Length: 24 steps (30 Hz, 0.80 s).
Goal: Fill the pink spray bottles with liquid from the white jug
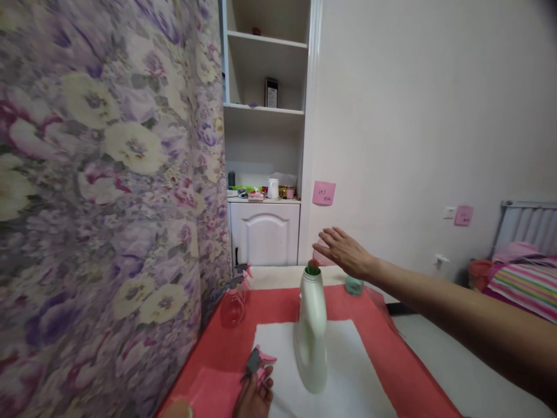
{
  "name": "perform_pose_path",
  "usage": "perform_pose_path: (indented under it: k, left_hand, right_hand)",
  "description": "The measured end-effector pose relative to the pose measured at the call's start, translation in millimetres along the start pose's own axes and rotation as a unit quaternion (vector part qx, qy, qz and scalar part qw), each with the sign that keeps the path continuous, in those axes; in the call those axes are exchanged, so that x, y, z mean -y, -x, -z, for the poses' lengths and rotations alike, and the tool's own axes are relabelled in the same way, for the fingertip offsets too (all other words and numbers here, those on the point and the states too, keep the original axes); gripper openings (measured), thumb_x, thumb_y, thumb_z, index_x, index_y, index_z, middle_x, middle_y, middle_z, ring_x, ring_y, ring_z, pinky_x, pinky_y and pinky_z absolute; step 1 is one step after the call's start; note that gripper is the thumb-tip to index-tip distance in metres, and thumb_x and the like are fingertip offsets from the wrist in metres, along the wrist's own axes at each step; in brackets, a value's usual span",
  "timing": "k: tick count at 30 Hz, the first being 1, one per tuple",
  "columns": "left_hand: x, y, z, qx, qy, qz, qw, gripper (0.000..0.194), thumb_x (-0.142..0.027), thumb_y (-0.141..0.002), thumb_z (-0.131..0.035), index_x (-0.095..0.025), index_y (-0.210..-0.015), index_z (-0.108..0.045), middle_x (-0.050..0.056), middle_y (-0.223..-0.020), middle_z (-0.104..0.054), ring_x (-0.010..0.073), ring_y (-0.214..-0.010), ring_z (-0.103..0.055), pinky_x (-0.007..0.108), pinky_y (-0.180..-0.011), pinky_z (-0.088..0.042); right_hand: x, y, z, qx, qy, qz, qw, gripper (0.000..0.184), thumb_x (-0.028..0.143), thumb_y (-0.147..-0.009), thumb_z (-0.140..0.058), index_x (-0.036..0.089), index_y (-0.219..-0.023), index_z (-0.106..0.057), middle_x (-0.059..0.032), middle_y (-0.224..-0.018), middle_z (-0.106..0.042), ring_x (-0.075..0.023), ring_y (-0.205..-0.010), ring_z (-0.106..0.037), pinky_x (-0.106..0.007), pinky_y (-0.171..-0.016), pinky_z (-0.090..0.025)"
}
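Far left, a flowered curtain (100, 191) fills the frame. At lower centre the left hand (255, 397) pinches a pink-and-grey spray head (257, 360). Just right stands a white bottle (311, 331), upright, long axis vertical. Above its neck the right hand (346, 252) hovers, fingers spread, holding nothing clearly visible; it is the nearer hand to the mouth.

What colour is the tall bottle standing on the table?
The tall bottle is white with a pale green tint, clearest in the head view.
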<state>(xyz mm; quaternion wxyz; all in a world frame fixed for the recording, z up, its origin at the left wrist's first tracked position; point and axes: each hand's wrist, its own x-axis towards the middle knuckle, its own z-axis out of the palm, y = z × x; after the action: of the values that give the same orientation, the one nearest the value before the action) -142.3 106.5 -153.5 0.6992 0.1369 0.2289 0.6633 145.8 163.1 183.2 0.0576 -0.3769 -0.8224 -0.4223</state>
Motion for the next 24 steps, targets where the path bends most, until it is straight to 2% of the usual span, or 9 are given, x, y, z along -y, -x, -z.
perform_pose_path:
  k: [7,14,18,21,24]
  left_hand:
    - [0.2,-2.0,4.2,-0.009,0.006,0.013,1.000,0.039,-0.014,-0.069,-0.081,-0.023,-0.104,-0.069,0.005,-0.085,-0.079,0.0156,-0.067,-0.071,0.024,-0.063,-0.054]
    - [1.7,-4.3,5.5,-0.010,0.005,0.007,1.000,0.039,-0.013,-0.066,-0.082,-0.023,-0.102,-0.070,0.005,-0.086,-0.080,0.0167,-0.069,-0.072,0.025,-0.066,-0.055]
    - [1.5,-4.5,6.1,-0.019,0.004,0.006,1.000,0.042,-0.014,-0.066,-0.083,-0.024,-0.105,-0.069,0.005,-0.087,-0.080,0.0164,-0.068,-0.071,0.025,-0.064,-0.054]
    - [1.2,-4.4,6.0,-0.029,0.010,0.015,0.999,0.039,-0.017,-0.065,-0.083,-0.021,-0.101,-0.070,0.006,-0.084,-0.079,0.0165,-0.066,-0.071,0.024,-0.062,-0.053]
    - [1.2,-3.8,5.0,-0.026,0.006,0.005,1.000,0.048,-0.015,-0.065,-0.082,-0.022,-0.110,-0.068,0.006,-0.084,-0.079,0.0163,-0.066,-0.071,0.024,-0.062,-0.053]
  right_hand:
    - [4.1,-2.9,6.1,-0.014,0.010,0.013,1.000,0.040,0.014,-0.090,-0.049,0.021,-0.129,-0.054,-0.0131,-0.136,-0.055,-0.0295,-0.129,-0.045,-0.045,-0.110,-0.030]
    - [5.4,-5.0,7.1,-0.016,0.028,0.032,0.999,0.036,0.016,-0.091,-0.048,0.021,-0.127,-0.054,-0.0127,-0.132,-0.057,-0.0298,-0.125,-0.048,-0.045,-0.105,-0.036]
    - [6.5,-5.1,7.6,-0.019,0.035,0.036,0.999,0.035,0.017,-0.092,-0.048,0.021,-0.126,-0.054,-0.0127,-0.131,-0.057,-0.0285,-0.123,-0.049,-0.045,-0.104,-0.035]
    - [8.1,-4.4,8.4,-0.020,0.037,0.042,0.998,0.037,0.015,-0.091,-0.048,0.021,-0.127,-0.054,-0.0138,-0.131,-0.057,-0.0290,-0.122,-0.049,-0.044,-0.103,-0.035]
    - [9.7,-3.6,8.3,-0.020,0.039,0.047,0.998,0.039,0.015,-0.090,-0.051,0.021,-0.129,-0.052,-0.0137,-0.130,-0.058,-0.0287,-0.121,-0.049,-0.044,-0.105,-0.033]
